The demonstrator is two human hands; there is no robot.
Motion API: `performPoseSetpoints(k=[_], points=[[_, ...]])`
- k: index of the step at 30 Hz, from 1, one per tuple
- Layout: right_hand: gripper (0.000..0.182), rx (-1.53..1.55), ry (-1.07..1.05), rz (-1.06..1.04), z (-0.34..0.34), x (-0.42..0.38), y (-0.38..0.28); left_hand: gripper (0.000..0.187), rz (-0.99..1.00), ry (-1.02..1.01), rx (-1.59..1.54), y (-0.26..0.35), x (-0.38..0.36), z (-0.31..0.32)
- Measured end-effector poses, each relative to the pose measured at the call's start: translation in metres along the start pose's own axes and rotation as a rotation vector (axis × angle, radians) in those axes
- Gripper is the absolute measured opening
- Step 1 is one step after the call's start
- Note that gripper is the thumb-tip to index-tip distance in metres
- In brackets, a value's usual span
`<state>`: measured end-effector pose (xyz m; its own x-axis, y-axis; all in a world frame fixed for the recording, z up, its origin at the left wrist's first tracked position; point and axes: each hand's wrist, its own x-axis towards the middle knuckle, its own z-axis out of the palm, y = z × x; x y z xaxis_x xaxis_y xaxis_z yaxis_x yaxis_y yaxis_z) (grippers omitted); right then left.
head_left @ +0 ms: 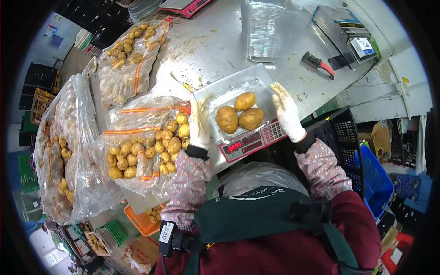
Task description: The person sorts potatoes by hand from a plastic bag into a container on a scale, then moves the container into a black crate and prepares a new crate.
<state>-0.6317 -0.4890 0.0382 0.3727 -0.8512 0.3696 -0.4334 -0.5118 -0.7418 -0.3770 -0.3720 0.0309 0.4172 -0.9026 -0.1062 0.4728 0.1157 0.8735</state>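
Observation:
A clear plastic tray [256,87] rests on a digital scale [250,143] with a red display. Three potatoes [228,119] lie in the tray. My left hand [200,123], in a white glove, is at the tray's left edge, fingers extended. My right hand [286,110], also gloved, is at the tray's right side, fingers apart. Neither hand grips a potato. Whether the hands touch the tray I cannot tell.
An open clear bag of potatoes [146,146] lies left of the scale. More potato bags [130,59] sit behind and at far left [59,151]. A stack of clear trays [266,32], a red-handled tool [318,64], a second scale [353,36] and a blue crate [376,183] surround the steel table [215,41].

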Motion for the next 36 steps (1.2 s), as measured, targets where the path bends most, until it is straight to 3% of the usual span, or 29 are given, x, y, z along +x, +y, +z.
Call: performPoseSetpoints(k=[1, 2, 4, 5, 6, 7, 9, 10, 12, 22, 24, 28, 29, 30, 31, 32, 33, 34, 35, 36], points=[[0.030, -0.001, 0.014, 0.105, -0.011, -0.007, 0.005, 0.052, -0.024, -0.051, 0.134, -0.003, -0.006, -0.006], [0.030, 0.158, -0.096, 0.361, -0.021, -0.011, 0.015, 0.041, 0.139, -0.044, 0.539, 0.012, -0.025, 0.008], [0.029, 0.660, -0.330, 0.690, -0.033, -0.021, 0.037, 0.039, 0.460, 0.008, 1.090, 0.007, -0.057, 0.020], [0.029, 0.664, -0.313, 0.694, -0.039, -0.021, 0.032, 0.034, 0.326, 0.083, 1.060, -0.003, -0.072, 0.020], [0.027, 0.688, -0.452, 0.737, -0.046, -0.019, 0.019, 0.030, 0.192, 0.157, 1.028, -0.016, -0.083, 0.016], [0.024, 0.712, -0.595, 0.778, -0.049, -0.018, 0.011, 0.030, 0.193, 0.143, 1.033, -0.025, -0.092, 0.010], [0.023, 0.758, -0.584, 0.736, -0.038, -0.025, 0.020, 0.021, -0.356, 0.195, 0.190, -0.037, -0.104, 0.001], [0.023, 0.796, -0.584, 0.691, -0.032, -0.028, 0.023, 0.021, -0.359, 0.190, 0.196, -0.039, -0.106, 0.004], [0.023, 0.857, -0.561, 0.710, -0.026, -0.031, 0.028, 0.014, -0.180, 0.272, 0.022, -0.046, -0.110, 0.011], [0.014, 0.903, -0.342, 0.826, -0.005, -0.041, 0.014, 0.007, -0.295, 0.319, 0.027, -0.039, -0.102, 0.012], [0.015, 0.940, -0.316, 0.846, -0.006, -0.046, 0.010, 0.011, -0.196, 0.241, 0.057, -0.044, -0.095, -0.002], [0.027, 1.506, -0.505, 0.546, -0.024, -0.082, 0.008, 0.029, -0.246, 0.112, -0.199, -0.005, -0.070, 0.002], [0.028, 1.410, -0.643, 0.608, -0.048, -0.081, 0.001, 0.034, -0.268, 0.053, -0.190, -0.006, -0.058, -0.014], [0.029, 1.311, -0.786, 0.666, -0.073, -0.076, -0.004, 0.035, -0.278, -0.068, -0.198, 0.012, -0.055, 0.009], [0.036, 1.071, -0.814, 0.630, -0.096, -0.071, -0.003, 0.035, -0.299, -0.158, -0.171, 0.021, -0.047, 0.020], [0.041, 0.821, -0.698, 0.134, -0.105, -0.073, 0.019, 0.035, -0.319, -0.239, -0.141, 0.028, -0.040, 0.027], [0.046, 1.094, -0.616, 0.414, -0.115, -0.079, 0.037, 0.036, -0.309, -0.399, -0.129, 0.029, -0.030, 0.038], [0.051, 1.358, -0.514, 0.693, -0.126, -0.079, 0.042, 0.036, -0.316, -0.406, -0.124, 0.026, -0.019, 0.053], [0.063, 1.429, -0.535, 0.616, -0.134, -0.079, 0.044, 0.038, -0.400, -0.513, -0.064, 0.022, -0.008, 0.071], [0.063, 1.432, -0.524, 0.615, -0.139, -0.082, 0.044, 0.040, -0.487, -0.619, -0.001, 0.018, 0.003, 0.091]])
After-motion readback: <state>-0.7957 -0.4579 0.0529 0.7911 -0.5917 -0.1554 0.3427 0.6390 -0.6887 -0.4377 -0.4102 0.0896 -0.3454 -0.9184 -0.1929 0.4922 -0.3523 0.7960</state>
